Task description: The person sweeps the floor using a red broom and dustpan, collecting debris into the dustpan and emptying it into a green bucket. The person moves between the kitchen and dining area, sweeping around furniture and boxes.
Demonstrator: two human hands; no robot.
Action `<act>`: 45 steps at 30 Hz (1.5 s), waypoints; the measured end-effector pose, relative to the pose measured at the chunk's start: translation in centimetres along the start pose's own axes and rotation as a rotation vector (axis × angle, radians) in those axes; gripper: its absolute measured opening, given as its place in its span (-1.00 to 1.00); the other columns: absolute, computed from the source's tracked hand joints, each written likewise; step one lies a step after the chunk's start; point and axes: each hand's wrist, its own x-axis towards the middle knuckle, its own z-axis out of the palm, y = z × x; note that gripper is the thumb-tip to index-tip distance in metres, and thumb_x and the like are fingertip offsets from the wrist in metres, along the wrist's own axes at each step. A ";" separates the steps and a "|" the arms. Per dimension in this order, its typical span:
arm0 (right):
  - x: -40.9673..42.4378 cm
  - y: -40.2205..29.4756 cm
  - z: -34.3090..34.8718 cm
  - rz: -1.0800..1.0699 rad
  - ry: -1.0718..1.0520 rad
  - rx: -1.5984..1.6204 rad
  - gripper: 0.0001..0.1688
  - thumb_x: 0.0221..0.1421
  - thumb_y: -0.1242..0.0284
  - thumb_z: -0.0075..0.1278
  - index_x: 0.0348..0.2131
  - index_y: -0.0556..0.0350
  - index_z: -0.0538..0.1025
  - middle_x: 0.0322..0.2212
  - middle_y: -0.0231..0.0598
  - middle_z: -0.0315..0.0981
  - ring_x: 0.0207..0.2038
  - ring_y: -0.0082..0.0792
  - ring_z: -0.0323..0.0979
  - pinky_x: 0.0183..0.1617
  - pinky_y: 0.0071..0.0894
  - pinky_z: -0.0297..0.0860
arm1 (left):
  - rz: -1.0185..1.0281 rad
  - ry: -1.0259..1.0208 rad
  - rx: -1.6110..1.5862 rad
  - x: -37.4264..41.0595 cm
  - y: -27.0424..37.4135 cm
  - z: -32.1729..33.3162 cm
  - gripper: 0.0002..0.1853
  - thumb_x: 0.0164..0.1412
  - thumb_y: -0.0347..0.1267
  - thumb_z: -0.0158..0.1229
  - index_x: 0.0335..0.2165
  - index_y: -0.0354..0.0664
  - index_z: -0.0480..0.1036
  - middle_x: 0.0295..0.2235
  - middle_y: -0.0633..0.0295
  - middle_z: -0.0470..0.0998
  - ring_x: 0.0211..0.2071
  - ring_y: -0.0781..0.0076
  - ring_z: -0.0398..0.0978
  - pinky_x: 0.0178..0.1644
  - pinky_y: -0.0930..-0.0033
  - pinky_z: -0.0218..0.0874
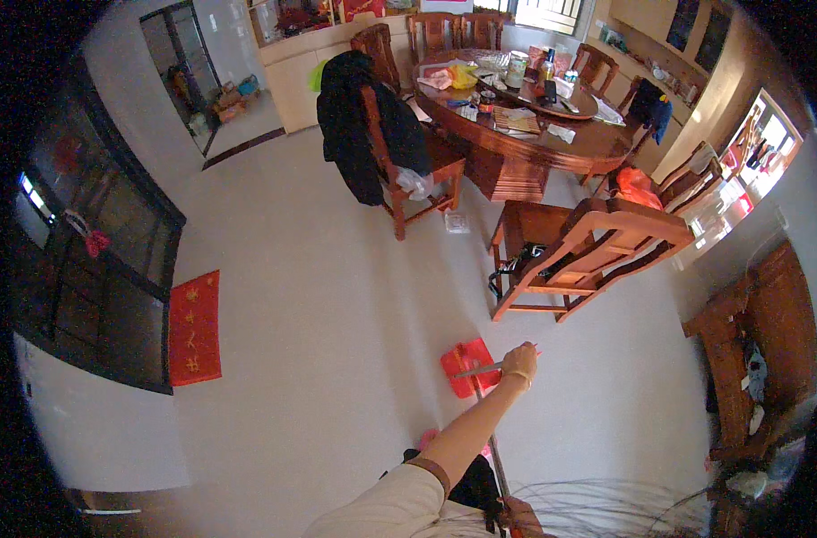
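My left hand (520,362) reaches out over the floor, closed around a narrow grey blade-like tool (479,369). The tool points left, and a small red part shows on the other side of the fist. Below it lies a red dustpan (457,363), partly hidden by the tool. At the bottom edge my right hand (521,516) grips a long thin stick (497,460), which runs up to the dustpan; my left forearm hides part of it. Whether the stick is joined to the dustpan cannot be told.
A wooden chair (583,259) stands just ahead, right of the dustpan. Another chair with a black coat (374,128) stands by the cluttered round table (549,151). A red mat (194,329) lies by the dark door (106,269). Wooden furniture (778,350) is on the right.
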 end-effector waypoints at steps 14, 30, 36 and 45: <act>-7.5 -2.5 -3.0 0.081 0.202 -0.054 -0.62 0.11 0.16 -0.07 -0.33 0.14 0.41 -0.75 -0.36 0.28 -0.77 -0.52 0.21 -0.72 -0.51 0.14 | 0.008 -0.036 -0.045 0.7 -1.9 -0.5 -0.68 0.15 -0.15 -0.01 -0.39 -0.22 0.39 -0.48 0.11 0.55 -0.43 0.17 0.55 -0.37 0.21 0.39; 7.4 -23.4 -1.4 -0.386 0.163 -0.218 -0.61 0.11 0.23 -0.10 -0.29 0.26 0.41 -0.75 -0.26 0.30 -0.78 -0.48 0.25 -0.71 -0.46 0.24 | -0.517 0.240 -0.267 -6.2 -21.7 -21.5 -0.62 0.07 -0.13 0.02 -0.39 -0.29 0.45 -0.40 -0.04 0.52 -0.27 0.02 0.47 -0.17 0.09 0.27; 23.6 -35.4 -1.4 -0.617 0.273 -0.644 -0.62 0.10 0.26 -0.15 -0.41 0.29 0.43 -0.67 0.00 0.40 -0.69 -0.17 0.39 -0.59 -0.21 0.33 | -0.501 0.345 -0.037 -1.0 -24.4 -23.6 -0.61 0.05 -0.11 0.06 -0.43 -0.28 0.45 -0.51 -0.02 0.52 -0.40 -0.02 0.48 -0.29 0.06 0.29; 47.9 -56.5 1.1 -0.990 0.593 -1.019 -0.79 0.03 0.36 -0.15 -0.39 0.15 0.38 -0.63 -0.20 0.37 -0.59 -0.19 0.40 -0.53 -0.23 0.32 | -0.704 0.370 0.029 10.7 -25.8 -29.7 -0.61 0.03 -0.11 0.13 -0.46 -0.29 0.43 -0.58 0.02 0.51 -0.52 -0.02 0.48 -0.38 0.10 0.29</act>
